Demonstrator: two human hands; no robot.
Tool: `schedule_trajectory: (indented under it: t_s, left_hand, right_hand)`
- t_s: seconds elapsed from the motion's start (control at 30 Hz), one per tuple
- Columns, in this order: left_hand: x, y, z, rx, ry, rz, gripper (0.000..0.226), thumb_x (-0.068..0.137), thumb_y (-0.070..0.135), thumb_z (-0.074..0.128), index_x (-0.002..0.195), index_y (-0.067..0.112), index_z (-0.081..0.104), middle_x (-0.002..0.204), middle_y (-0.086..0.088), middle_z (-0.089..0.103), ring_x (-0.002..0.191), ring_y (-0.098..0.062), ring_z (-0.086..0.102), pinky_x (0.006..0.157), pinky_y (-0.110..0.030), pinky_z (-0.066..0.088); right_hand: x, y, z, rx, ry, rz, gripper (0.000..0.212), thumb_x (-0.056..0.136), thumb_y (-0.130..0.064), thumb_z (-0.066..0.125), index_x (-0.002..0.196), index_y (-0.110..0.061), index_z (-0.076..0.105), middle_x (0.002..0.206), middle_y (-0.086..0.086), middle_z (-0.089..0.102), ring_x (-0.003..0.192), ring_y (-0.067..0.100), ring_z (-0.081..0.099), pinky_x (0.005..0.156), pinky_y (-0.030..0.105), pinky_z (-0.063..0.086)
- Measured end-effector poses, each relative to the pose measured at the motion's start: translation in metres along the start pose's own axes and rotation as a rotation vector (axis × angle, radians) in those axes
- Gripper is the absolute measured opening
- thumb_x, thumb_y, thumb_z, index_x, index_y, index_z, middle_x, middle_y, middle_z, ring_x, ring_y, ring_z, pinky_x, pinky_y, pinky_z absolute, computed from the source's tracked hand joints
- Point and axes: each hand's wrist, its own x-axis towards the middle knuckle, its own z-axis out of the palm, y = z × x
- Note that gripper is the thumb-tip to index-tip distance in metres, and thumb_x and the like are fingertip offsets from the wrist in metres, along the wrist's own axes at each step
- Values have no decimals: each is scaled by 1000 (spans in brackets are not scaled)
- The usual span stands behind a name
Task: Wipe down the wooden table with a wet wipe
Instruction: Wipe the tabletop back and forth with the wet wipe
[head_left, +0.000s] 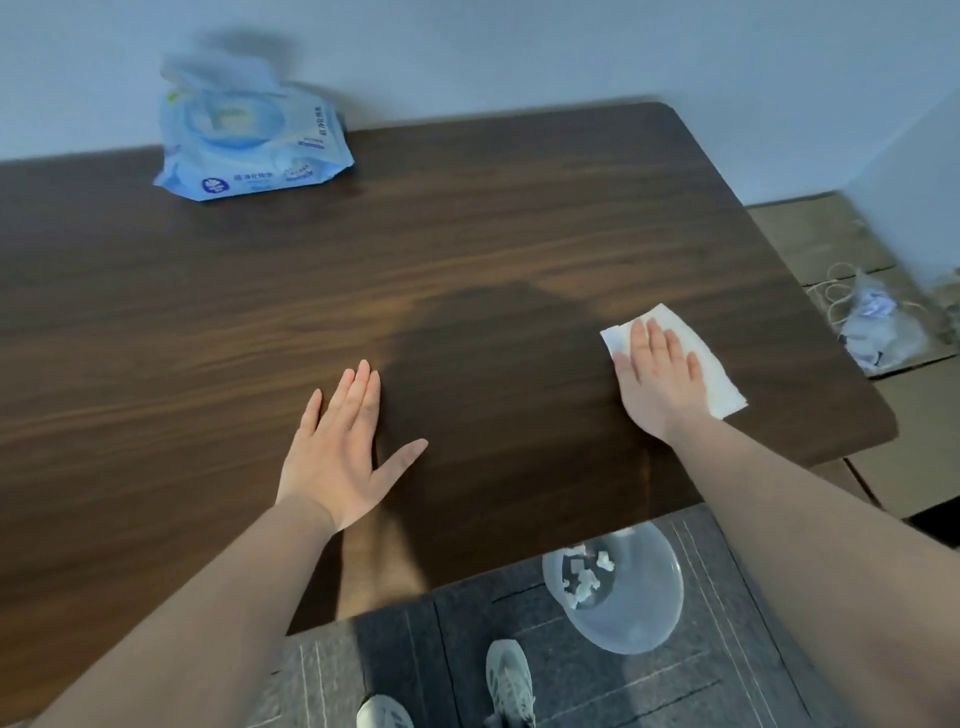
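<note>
A dark wooden table fills most of the view. My right hand lies flat, fingers together, on a white wet wipe spread near the table's right edge, pressing it to the wood. My left hand rests palm down on the bare tabletop near the front middle, thumb apart, holding nothing. A light blue pack of wet wipes with its lid flipped up stands at the far left of the table, against the wall.
On the grey floor mat in front of the table sits a clear plastic bowl with scraps of white paper. My two shoes show below. A bag with cords lies on cardboard right of the table.
</note>
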Motion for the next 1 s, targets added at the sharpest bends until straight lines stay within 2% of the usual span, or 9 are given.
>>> schedule_trajectory:
  t_s: [0.13,0.23,0.43,0.53,0.77,1.0]
  left_hand:
    - [-51,-58,-4,42,-1,-86,99,74,81,-4,148,16,-9,155,4,-16,142,-9,-16,117,-35,-7]
    - [-96,-121,-11,22,16,-216,102,72,82,-3,149,15,-2,156,2,-9,142,-9,-12,117,-37,-3]
    - [-194,-235,-17,36,-4,-501,109,67,84,-4,149,12,-2,157,0,-8,143,-11,-9,118,-38,0]
    - [-232,-274,-17,5,-4,-571,111,66,86,-3,149,12,-1,157,-1,-8,144,-12,-8,118,-39,2]
    - [-255,-319,-14,17,39,-648,112,68,88,-2,149,11,-2,158,-5,-7,146,-19,-6,117,-40,0]
    - [-253,-321,-10,18,99,-682,110,69,87,5,149,13,-9,158,-2,-13,145,-15,-12,115,-35,-8]
  right_hand:
    - [-20,-72,12,-33,-33,-128,57,100,-39,10,150,-20,-9,161,1,-8,147,20,-8,119,44,-1]
    - [-39,-138,20,-56,-72,-250,56,100,-40,8,149,-24,-13,160,-2,-14,146,17,-13,118,40,-7]
    - [-85,-277,52,-104,-106,-518,55,100,-42,7,148,-27,-16,159,-8,-18,145,13,-17,116,36,-12]
    - [-103,-339,65,-134,-128,-610,55,100,-42,7,149,-26,-13,159,-8,-17,145,13,-17,116,36,-12]
    - [-144,-460,97,-189,-143,-808,55,100,-42,6,149,-26,-12,159,-9,-16,145,13,-17,117,37,-12]
    - [-183,-554,124,-226,-175,-1014,57,99,-45,6,150,-25,-11,159,-7,-15,145,16,-18,118,42,-11]
